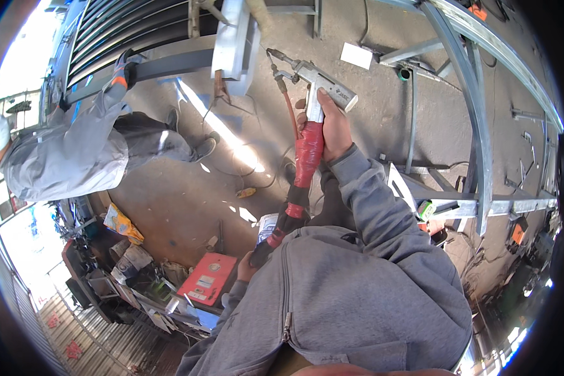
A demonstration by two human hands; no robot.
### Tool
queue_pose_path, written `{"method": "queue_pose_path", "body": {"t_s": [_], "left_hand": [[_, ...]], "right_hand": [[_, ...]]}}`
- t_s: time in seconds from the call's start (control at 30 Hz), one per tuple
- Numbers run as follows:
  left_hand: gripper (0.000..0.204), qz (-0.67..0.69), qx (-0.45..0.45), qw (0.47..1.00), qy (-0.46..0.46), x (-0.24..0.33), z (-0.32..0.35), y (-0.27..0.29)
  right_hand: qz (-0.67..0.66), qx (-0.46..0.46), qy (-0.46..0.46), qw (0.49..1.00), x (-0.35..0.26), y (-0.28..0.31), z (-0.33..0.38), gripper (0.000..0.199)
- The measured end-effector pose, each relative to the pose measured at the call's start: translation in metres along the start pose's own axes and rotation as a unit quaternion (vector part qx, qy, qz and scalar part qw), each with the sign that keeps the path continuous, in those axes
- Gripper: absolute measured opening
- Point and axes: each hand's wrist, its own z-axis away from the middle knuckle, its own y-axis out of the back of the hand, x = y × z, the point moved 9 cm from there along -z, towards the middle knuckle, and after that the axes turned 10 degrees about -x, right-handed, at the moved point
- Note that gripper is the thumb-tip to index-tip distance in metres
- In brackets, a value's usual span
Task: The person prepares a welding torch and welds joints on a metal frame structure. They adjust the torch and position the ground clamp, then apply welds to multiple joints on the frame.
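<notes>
My right hand (333,127) grips the handle of a silver spray gun (319,84), its nozzle aimed up and left toward a pale painted metal post (235,37). A hose wrapped in red tape (307,156) hangs from the gun's handle down to my left hand (247,268), which holds the dark hose low beside my grey zipped jacket. A thin red hose also runs from the gun's front end.
Another person in a grey jacket (75,150) crouches at left, gloved hand on a dark slatted gate (138,31). A red machine box (208,279) and clutter lie lower left. Galvanised steel frames (476,125) stand at right. Cables cross the concrete floor.
</notes>
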Motion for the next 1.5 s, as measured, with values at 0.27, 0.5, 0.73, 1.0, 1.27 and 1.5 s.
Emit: {"method": "queue_pose_path", "body": {"t_s": [0.27, 0.5, 0.73, 1.0, 1.27, 1.5], "left_hand": [[0.044, -0.036, -0.004, 0.994, -0.106, 0.144, 0.003, 0.014], [0.031, -0.037, 0.022, 0.969, -0.243, 0.33, -0.015, 0.011], [0.025, -0.155, 0.049, 0.939, -0.302, 0.316, -0.057, -0.011], [0.021, -0.222, 0.006, 0.971, -0.086, 0.173, -0.067, -0.002], [0.025, -0.144, 0.001, 0.988, -0.048, 0.076, -0.066, 0.057], [0.04, 0.038, 0.077, 0.995, -0.053, 0.06, -0.039, 0.132]], "right_hand": [[-0.063, 0.025, 0.143, 0.987, -0.105, 0.038, 0.033, 0.043], [-0.057, -0.184, 0.309, 0.931, -0.284, 0.03, 0.112, 0.05], [0.068, -0.046, 0.34, 0.937, -0.264, 0.033, 0.152, 0.049], [0.013, 0.073, 0.144, 0.987, -0.12, 0.046, 0.095, 0.038], [-0.023, 0.067, 0.057, 0.996, -0.012, 0.019, 0.044, 0.022], [-0.127, 0.035, 0.018, 0.991, 0.048, -0.02, 0.001, 0.021]]}}
